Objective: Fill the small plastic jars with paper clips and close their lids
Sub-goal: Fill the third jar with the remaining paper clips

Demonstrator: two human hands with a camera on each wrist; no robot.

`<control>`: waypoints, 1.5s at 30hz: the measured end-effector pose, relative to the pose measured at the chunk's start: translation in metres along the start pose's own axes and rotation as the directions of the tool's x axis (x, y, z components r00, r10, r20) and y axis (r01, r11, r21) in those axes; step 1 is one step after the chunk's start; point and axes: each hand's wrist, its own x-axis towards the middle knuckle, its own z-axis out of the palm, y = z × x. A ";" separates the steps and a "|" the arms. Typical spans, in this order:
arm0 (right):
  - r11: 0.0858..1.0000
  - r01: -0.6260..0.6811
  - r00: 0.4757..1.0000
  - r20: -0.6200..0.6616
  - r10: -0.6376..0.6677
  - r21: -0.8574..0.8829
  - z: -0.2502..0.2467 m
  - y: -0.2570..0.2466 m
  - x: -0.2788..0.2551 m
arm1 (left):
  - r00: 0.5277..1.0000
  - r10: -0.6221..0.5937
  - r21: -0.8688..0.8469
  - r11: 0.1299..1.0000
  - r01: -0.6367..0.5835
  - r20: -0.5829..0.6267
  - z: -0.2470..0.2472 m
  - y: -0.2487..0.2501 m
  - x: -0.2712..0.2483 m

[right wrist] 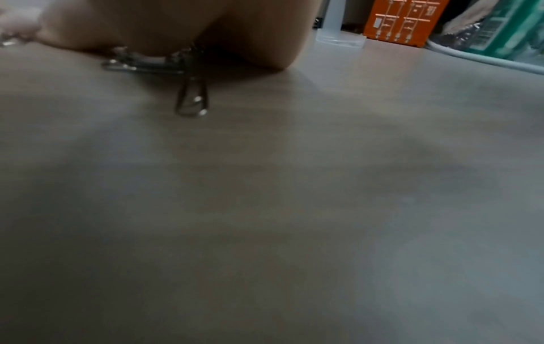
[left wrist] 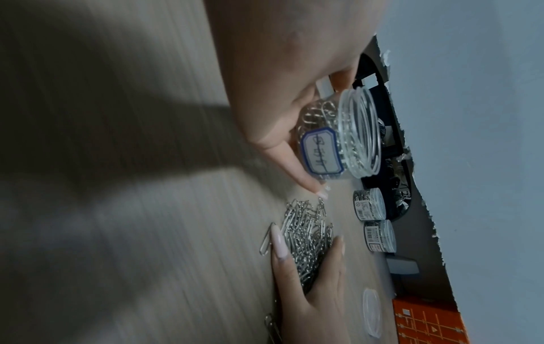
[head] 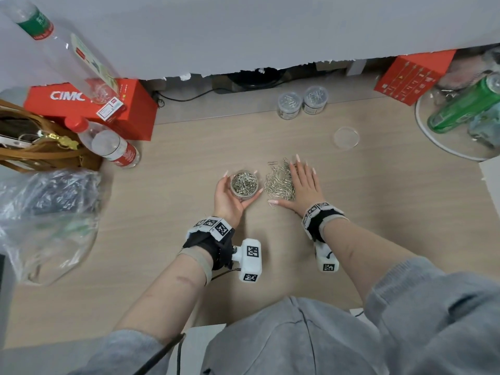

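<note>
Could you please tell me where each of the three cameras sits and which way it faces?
Head: worn on the head, looking down at the table; both forearms, left hand holding the open jar, right hand flat on the clips.
Left wrist: looks along the left hand at the jar; the right hand shows too.
Right wrist: low over the table; only the palm's underside and some clips.
Shared: head and left wrist both show the two closed jars and loose lid.
</note>
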 end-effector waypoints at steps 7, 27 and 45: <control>0.966 0.118 0.992 0.017 -0.125 0.228 -0.009 0.009 0.020 | 0.999 -0.012 -0.024 1.000 0.011 -0.032 0.006 -0.005 0.000; 0.900 0.127 0.985 0.054 -0.164 0.416 -0.017 0.011 0.013 | 0.999 -0.047 0.060 0.997 0.049 -0.020 0.019 -0.019 0.002; 0.706 -0.083 0.996 0.087 0.031 0.704 -0.076 0.035 0.016 | 0.989 -0.031 -0.045 0.999 0.025 -0.142 0.061 -0.050 -0.015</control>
